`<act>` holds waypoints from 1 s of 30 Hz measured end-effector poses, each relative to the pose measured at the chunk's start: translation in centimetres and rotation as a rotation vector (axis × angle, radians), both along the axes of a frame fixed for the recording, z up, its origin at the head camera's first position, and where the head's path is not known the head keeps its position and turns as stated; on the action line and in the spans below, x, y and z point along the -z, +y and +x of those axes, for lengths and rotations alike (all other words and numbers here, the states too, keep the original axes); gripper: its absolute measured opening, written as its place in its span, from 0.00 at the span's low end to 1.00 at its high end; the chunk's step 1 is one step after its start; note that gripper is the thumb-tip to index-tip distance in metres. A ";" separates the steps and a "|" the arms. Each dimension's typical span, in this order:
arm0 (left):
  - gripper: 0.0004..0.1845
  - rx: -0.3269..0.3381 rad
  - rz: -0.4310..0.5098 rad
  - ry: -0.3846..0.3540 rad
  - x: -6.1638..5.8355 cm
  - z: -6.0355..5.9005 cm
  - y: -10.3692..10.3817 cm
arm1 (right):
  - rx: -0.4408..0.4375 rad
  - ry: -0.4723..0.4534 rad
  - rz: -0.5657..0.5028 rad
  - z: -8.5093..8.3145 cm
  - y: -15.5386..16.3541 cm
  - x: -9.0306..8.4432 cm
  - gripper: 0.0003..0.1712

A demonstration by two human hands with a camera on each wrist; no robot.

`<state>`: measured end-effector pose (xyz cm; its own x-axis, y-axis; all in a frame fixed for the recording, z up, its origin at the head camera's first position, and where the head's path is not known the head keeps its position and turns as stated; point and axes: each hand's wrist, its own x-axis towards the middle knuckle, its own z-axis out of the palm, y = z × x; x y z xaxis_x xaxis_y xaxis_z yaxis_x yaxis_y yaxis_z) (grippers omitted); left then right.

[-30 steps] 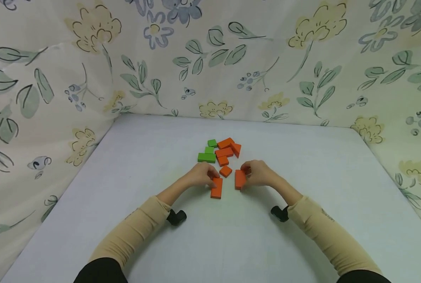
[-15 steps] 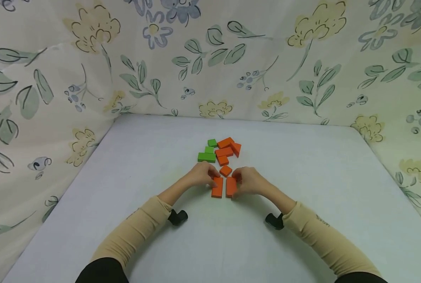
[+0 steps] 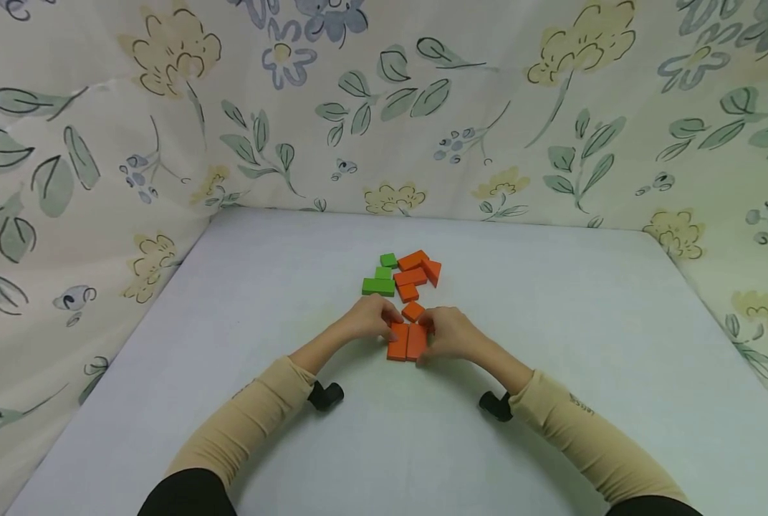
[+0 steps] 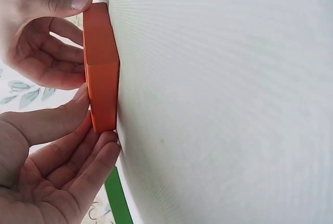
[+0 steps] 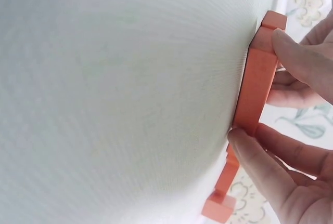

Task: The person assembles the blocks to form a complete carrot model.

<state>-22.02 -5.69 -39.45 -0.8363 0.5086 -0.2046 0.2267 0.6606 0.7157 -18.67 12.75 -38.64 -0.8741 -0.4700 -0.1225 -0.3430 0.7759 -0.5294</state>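
Observation:
Two flat orange blocks lie side by side on the white table, long sides together. My left hand pinches the left one between thumb and fingers at its far left part. The right-hand orange block is gripped at its right side by my right hand. In the left wrist view, an orange block stands between the thumbs and fingertips of both hands. Across the right wrist view, the orange pair rests on the tabletop with fingers at each end. A small orange block sits just beyond the pair.
Behind lie several green blocks on the left and more orange blocks, one of them a triangle, on the right. A floral curtain borders the white table at the back and sides.
My right hand has slid its orange block leftward until it meets the other one, closing the gap. The left hand has stayed nearly in place with its block.

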 end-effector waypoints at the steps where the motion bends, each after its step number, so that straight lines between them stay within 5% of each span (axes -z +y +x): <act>1: 0.15 0.000 0.000 0.000 0.0 0.0 0.0 | -0.001 0.004 0.002 0.0 0.0 0.0 0.33; 17: 0.15 -0.007 -0.035 0.015 -0.2 0.1 0.3 | -0.027 -0.059 0.048 -0.1 0.2 -0.7 0.37; 22: 0.14 -0.047 -0.069 0.002 -0.5 0.1 0.6 | -0.026 -0.081 0.027 -1.6 1.0 -2.3 0.30; 30: 0.12 -0.072 -0.109 -0.020 -0.6 0.0 1.0 | 0.025 0.078 -0.080 -5.5 0.7 -2.0 0.17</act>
